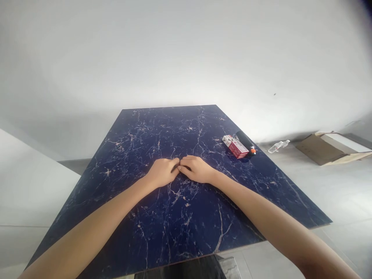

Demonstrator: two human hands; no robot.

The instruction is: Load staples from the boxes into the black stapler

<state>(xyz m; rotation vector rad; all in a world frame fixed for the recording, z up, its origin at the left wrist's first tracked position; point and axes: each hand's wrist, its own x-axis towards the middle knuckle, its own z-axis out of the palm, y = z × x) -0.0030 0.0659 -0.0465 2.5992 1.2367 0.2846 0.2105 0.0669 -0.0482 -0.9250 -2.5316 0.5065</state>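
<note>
My left hand (165, 172) rests on the dark blue marbled table (162, 128), near its middle. Its fingers are curled inward, and a small gap between thumb and forefinger shows only dark surface. Facing it, my right hand (197, 169) lies on the table with its fingers bent and pressed together. The fingertips of both hands meet at the centre. I see no object in either hand, though the undersides of the palms are hidden. Nearest to my right hand, farther off to the right, is a red and white box (236, 147).
Beside the box, near the table's right edge, lies a black cylindrical item (243, 138) with an orange part (253, 150). On the floor at the right are a clear plastic bottle (278, 146) and an open cardboard box (325, 151). A pale wall (174, 54) stands behind the table.
</note>
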